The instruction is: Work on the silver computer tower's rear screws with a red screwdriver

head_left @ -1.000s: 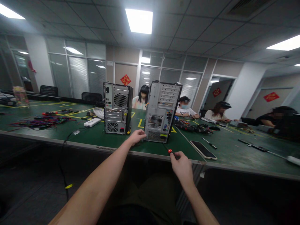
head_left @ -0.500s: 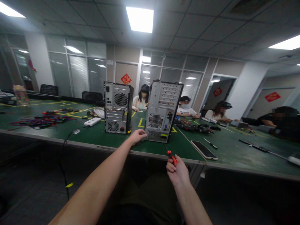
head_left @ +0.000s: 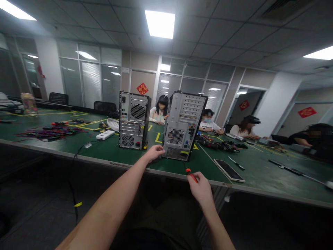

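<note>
Two computer towers stand upright with their rear panels toward me. My right hand (head_left: 200, 187) is wrapped round a screwdriver (head_left: 191, 174) with a red and black handle. Its shaft points up to the lower rear edge of the right computer tower (head_left: 179, 114); I cannot tell whether the tip meets a screw. Fingers bent, my left hand (head_left: 155, 152) grips the lower left edge of that tower; the fingertips are partly hidden. The left computer tower (head_left: 133, 121), smaller, stands apart from both hands.
On the green table (head_left: 145, 166) lie a phone (head_left: 229, 170), a pen-like tool (head_left: 236, 163), a white power strip (head_left: 105, 134) and bundles of cables (head_left: 52, 133). Black cables (head_left: 221, 144) lie right of the tower. Several people sit across the table.
My view has shifted slightly, so the scene sits a little lower and further right. My right hand has turned on the screwdriver handle, its back now facing me. The left hand stays at the tower's edge.
</note>
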Tool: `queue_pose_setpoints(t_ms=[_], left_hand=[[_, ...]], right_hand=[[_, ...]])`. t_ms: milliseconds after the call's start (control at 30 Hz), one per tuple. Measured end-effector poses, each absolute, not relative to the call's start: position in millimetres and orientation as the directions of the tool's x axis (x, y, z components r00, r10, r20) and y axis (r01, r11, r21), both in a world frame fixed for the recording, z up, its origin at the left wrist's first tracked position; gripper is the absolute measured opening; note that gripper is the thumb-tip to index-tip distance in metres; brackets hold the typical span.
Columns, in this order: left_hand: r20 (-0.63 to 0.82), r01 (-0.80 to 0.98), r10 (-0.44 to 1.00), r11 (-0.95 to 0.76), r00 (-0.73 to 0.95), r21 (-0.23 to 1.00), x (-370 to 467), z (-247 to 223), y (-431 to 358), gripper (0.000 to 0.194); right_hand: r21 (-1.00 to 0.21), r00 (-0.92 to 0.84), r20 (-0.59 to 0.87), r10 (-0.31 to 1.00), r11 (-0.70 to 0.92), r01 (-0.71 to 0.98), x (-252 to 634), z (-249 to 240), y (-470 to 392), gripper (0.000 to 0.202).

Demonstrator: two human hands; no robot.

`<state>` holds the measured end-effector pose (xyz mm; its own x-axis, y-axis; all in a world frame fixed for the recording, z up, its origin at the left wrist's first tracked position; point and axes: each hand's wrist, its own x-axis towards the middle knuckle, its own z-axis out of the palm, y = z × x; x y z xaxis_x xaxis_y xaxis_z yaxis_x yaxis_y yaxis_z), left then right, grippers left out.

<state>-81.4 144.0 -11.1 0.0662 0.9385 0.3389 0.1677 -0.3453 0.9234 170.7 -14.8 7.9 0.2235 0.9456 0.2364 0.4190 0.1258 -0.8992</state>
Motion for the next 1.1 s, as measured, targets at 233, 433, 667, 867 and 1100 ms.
queue_pose_setpoints(t_ms=[233,433,667,867,1100], left_hand=[[0.345,0.164,0.937,-0.35,0.064,0.922,-81.6,-11.6,144.4,0.031],[0.358,0.169,0.931,-0.365,0.07,0.915,-83.0,-16.0,150.1,0.03],[0.376,0.172,0.925,-0.38,0.056,0.909,-82.8,-20.4,156.2,0.035],[0.354,0.162,0.933,-0.36,0.066,0.919,-85.3,-20.8,155.4,0.036],[0.363,0.182,0.927,-0.374,0.091,0.909,-85.2,-18.5,152.0,0.03]], right_hand=[[-0.394,0.041,0.599,0.8,0.25,0.885,172.4,1.9,-24.9,0.021],[-0.157,-0.068,0.529,0.846,0.177,0.972,177.1,6.1,-23.6,0.015],[-0.359,0.17,0.479,0.861,0.015,0.933,181.1,5.0,-21.1,0.023],[-0.394,0.232,0.439,0.868,-0.046,0.918,174.8,3.8,-25.0,0.035],[-0.124,0.027,0.558,0.829,0.05,0.991,167.2,-12.0,-30.2,0.02]])
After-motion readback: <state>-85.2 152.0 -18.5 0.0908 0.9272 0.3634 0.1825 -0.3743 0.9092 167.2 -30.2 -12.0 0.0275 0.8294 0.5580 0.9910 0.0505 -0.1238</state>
